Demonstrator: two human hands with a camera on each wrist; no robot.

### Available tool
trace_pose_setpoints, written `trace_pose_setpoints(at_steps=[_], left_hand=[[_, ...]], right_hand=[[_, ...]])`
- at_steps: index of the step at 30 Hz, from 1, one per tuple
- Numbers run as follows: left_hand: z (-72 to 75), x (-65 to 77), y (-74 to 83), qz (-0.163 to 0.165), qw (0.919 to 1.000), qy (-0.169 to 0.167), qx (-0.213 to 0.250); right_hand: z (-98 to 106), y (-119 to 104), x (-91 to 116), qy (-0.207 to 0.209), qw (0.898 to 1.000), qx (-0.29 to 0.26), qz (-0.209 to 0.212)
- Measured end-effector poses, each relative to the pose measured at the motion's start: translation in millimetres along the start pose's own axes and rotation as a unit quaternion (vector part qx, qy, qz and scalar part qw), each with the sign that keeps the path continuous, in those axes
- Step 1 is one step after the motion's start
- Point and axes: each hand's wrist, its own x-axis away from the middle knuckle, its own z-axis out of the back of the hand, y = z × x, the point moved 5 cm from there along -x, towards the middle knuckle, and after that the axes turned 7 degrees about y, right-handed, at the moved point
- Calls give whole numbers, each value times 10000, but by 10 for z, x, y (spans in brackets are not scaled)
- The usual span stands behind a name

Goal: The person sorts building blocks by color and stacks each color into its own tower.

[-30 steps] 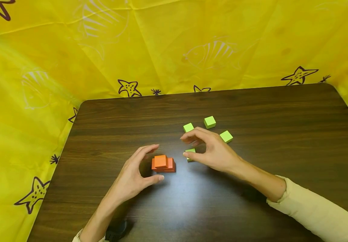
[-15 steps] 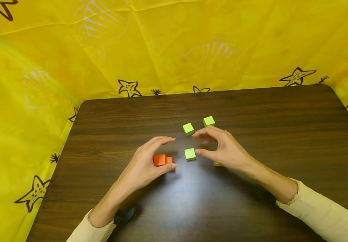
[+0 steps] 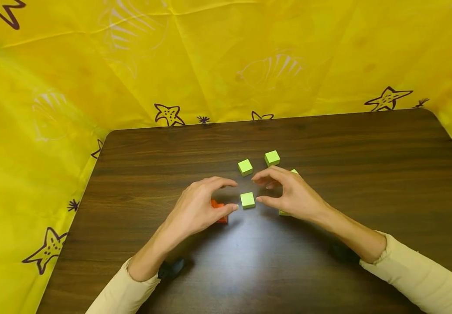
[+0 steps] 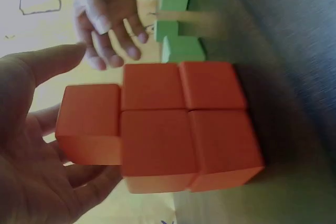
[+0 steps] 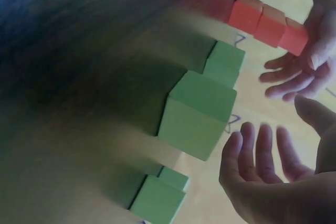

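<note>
Orange-red cubes (image 4: 157,142) stand stacked in the left wrist view: two rows of two, with a single cube (image 4: 88,111) on top. My left hand (image 3: 198,206) hovers over this stack and hides most of it from the head view; its fingers and thumb are spread apart with nothing between them. A light green cube (image 3: 247,200) lies on the table between the two hands. Just right of that cube is my right hand (image 3: 289,192), thumb and fingers parted and holding nothing. Its thumb tip comes close to the cube's edge.
More green cubes lie around the right hand: one at the back left (image 3: 245,167), another behind the fingers (image 3: 272,158), and two partly hidden by the hand. The dark wooden table (image 3: 163,152) ends at a yellow patterned cloth (image 3: 218,52).
My left hand has moved right, from beside the orange-red stack to over it and closer to the green cube. The right hand has shifted slightly right, uncovering the middle green cube.
</note>
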Motion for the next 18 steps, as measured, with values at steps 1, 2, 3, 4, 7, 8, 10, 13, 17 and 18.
trace_pose_setpoints(at_steps=[1,2,3,4,7,8,10,13,17,18], left_hand=[[1,-24,3,9,10000,-61,-6],[3,-48,5,29,9999,-156,57],[3,-73,0,68,9995,-276,170],[3,-99,-9,125,9986,-407,328],[-6,-170,-59,265,9918,-760,995],[-8,-190,-79,297,9882,-853,1239],[-17,-225,-121,289,9828,-980,1539],[-37,-259,-171,189,9777,-1112,1770],[-70,-294,-235,133,9720,-1240,1991],[-78,-302,-253,131,9700,-1276,2065]], right_hand=[[-6,14,-1,-20,10000,6,-44],[-12,26,-2,-42,10000,19,-81],[-19,37,-4,-63,9999,34,-105],[-25,48,-5,-82,9999,55,-129],[-42,67,-15,-122,9997,95,-163],[-47,69,-19,-130,9997,105,-157],[-56,73,-27,-131,9997,120,-145],[-71,81,-37,-125,9998,135,-127],[-96,96,-49,-144,9997,148,-123],[-103,102,-52,-157,9997,146,-131]])
